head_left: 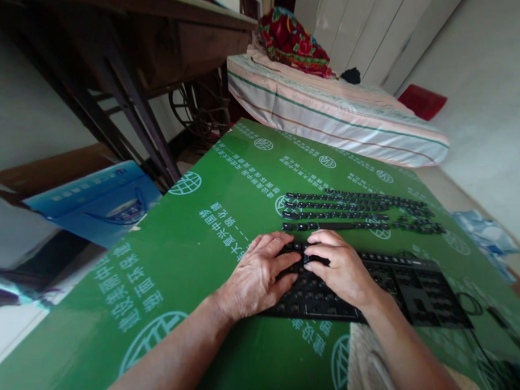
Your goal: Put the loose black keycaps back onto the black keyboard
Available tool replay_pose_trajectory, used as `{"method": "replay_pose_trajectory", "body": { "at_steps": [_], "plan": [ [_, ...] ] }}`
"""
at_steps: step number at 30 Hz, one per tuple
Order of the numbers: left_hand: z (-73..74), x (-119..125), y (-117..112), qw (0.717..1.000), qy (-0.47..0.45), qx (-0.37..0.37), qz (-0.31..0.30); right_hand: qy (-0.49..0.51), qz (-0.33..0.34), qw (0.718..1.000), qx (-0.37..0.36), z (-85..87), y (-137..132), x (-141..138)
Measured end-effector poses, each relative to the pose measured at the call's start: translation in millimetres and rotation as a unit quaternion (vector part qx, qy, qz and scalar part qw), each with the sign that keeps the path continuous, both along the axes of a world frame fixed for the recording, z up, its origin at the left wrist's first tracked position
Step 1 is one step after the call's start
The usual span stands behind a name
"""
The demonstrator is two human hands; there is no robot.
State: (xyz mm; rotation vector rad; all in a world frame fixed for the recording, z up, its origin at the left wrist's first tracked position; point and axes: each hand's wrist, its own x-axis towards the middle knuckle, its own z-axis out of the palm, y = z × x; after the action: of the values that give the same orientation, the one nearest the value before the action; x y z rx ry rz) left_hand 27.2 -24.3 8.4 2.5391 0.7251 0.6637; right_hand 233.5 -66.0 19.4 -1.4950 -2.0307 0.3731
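A black keyboard with most of its keycaps off lies on the green table in front of me, exposing the key sockets. My left hand rests over its left end, fingers spread and slightly bent against the top rows. From the other side my right hand reaches in, its thumb and fingers curled together at the upper rows. Both sets of fingertips almost meet there. Whatever small dark piece lies at the right fingertips is too hidden to name. Beyond the keyboard, loose black keycaps are laid out in several rows.
The green table is printed with pale lettering and globes. A cable trails off the keyboard's right end. A pale cloth is below the keyboard. At left are a blue bag and a dark wooden stand; behind is a bed.
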Motion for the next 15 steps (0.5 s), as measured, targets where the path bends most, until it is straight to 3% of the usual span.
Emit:
{"method": "replay_pose_trajectory", "body": {
  "at_steps": [15],
  "plan": [
    [1.7,3.5,-3.2,0.998,0.046,0.044,0.004,0.022,-0.017,0.999,-0.042,2.0,1.9,0.0]
  ]
}}
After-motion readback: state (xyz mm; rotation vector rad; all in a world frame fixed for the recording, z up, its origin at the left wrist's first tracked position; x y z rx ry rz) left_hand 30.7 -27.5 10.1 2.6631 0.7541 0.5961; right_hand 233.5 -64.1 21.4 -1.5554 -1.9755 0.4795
